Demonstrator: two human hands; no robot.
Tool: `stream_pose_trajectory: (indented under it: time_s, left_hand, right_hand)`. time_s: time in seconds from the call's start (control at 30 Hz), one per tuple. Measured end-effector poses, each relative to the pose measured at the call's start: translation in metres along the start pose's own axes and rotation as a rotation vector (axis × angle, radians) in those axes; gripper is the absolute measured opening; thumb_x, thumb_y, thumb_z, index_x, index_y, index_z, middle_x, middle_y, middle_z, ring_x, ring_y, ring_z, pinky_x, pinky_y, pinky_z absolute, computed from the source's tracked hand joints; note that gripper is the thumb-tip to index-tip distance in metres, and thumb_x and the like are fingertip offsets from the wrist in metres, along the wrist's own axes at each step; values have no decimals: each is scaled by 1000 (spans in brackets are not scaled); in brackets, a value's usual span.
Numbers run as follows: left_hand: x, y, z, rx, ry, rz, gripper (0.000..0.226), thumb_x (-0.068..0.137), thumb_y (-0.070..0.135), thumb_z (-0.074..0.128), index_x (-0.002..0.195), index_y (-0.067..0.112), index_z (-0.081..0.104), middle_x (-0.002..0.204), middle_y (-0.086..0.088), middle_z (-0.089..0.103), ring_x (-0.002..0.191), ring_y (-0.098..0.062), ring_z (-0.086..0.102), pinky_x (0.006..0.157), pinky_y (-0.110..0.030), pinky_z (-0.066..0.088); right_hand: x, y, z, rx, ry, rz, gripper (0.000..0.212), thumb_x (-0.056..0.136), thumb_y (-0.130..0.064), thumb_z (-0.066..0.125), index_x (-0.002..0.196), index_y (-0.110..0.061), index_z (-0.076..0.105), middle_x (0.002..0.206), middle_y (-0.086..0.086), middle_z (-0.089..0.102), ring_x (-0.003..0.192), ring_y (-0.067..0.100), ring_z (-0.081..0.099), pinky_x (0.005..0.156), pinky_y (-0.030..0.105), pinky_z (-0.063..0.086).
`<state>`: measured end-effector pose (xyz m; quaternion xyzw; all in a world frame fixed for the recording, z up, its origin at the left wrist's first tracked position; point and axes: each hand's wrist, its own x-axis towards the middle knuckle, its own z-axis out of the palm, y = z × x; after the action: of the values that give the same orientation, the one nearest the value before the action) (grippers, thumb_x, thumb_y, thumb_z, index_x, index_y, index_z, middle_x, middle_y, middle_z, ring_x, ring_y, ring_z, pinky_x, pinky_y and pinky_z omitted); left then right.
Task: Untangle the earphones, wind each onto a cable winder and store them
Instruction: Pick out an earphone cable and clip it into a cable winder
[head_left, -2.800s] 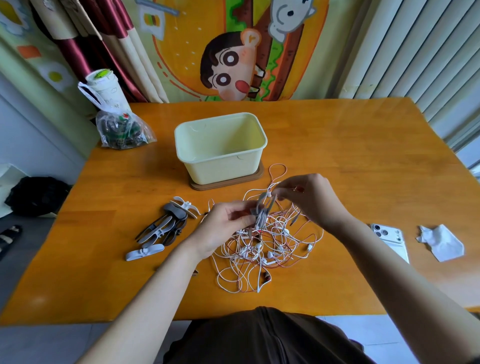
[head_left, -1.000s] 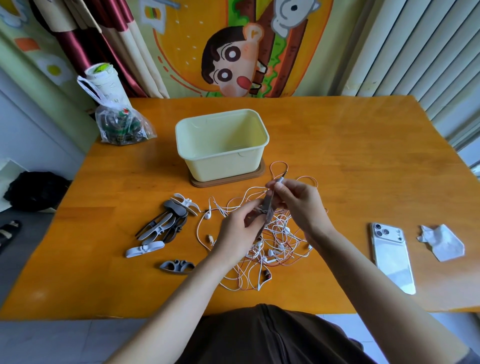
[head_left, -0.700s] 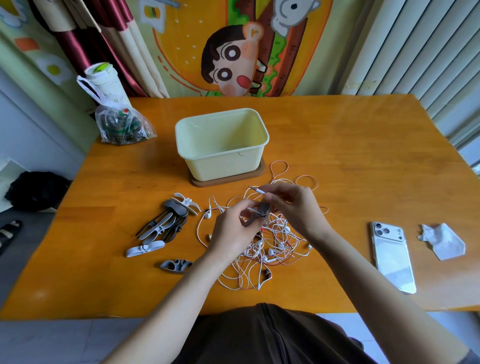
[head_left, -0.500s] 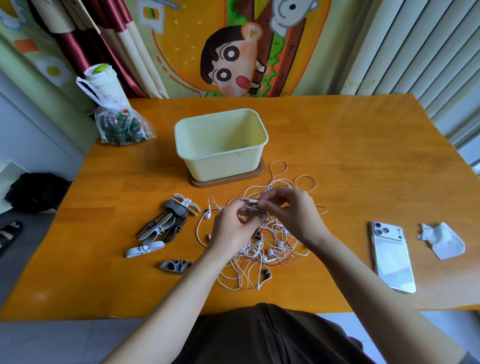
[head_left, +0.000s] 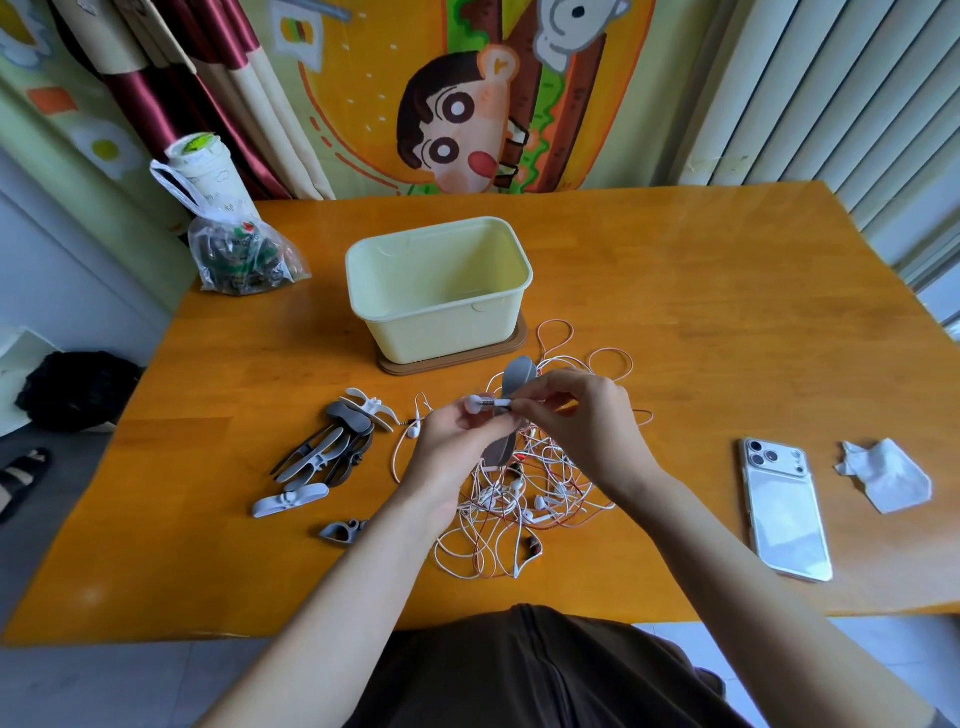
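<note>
Both my forearms reach in from the near edge and meet above the middle of the table (head_left: 701, 312). My left hand (head_left: 457, 441) is raised, back towards me, with its fingers curled, and thumb and forefinger pinch the white plug (head_left: 475, 404) of one cord, which lies level and points to the right. My right hand (head_left: 587, 431) comes in from the other side with the wrist bent. Its fingertips close on the waist of a grey cable winder (head_left: 519, 375), which stands nearly upright between my hands, one rounded end above my fingers and the other below them. The plug's tip touches the winder where my right fingers grip.

The earphones (head_left: 524, 501) lie in a loose white and reddish tangle on the wood just beneath my hands, with loops spreading towards the box (head_left: 441, 332). That pale yellow box sits open beyond the tangle on a brown base (head_left: 452, 364). The spare winders (head_left: 332, 441) are heaped to the left, a white one (head_left: 291, 501) and a small grey one (head_left: 340, 531) nearer to me. To the right lie a phone (head_left: 784, 514) and a crumpled tissue (head_left: 888, 473), well apart from the cords. A plastic bag (head_left: 239, 254) stands at the far left corner. Behind the table hang a cartoon curtain (head_left: 467, 104) and pale vertical blinds (head_left: 831, 93).
</note>
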<state>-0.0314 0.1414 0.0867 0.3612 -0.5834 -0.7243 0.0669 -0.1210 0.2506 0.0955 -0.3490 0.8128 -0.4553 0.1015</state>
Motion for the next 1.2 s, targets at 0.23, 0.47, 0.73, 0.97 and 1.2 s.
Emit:
stream_pose_trajectory:
  time_s: [0.23,0.47,0.73,0.97,1.2]
  left_hand:
    - [3,-1,0,-142,-26,-36,16,86,11,65,99,2,62,85,-4,68,97,-22,60,92,-36,41]
    - [1,-1,-1,-128,-20,29,12,92,23,60,100,16,65,97,-4,71,110,-23,60,103,-40,40]
    - [-4,4,0,-10,2,143,7,95,24,55,91,23,62,94,-4,68,107,-26,60,99,-40,44]
    - [-4,6,-1,82,-14,243,19,98,28,49,89,33,65,105,-10,66,109,-28,59,100,-47,45]
    - [-5,10,-4,120,-67,277,5,94,26,56,96,25,61,101,0,64,100,-7,59,79,-11,46]
  right_hand:
    - [-1,0,0,5,31,-15,5,78,-12,74,83,-15,73,76,-11,63,70,3,61,64,10,47]
    - [-2,-1,-1,11,68,-50,8,78,-15,76,85,-13,73,79,-8,65,72,5,62,67,14,51]
    - [-4,-5,0,70,62,-17,5,85,-15,69,88,-13,72,83,-6,68,77,4,64,67,9,48]
    - [-3,-7,5,121,78,17,6,83,-18,71,83,-13,68,77,-9,64,73,1,57,64,9,43]
    - [-6,-7,6,165,95,41,9,84,-18,69,83,-11,66,78,-6,64,74,4,58,65,9,43]
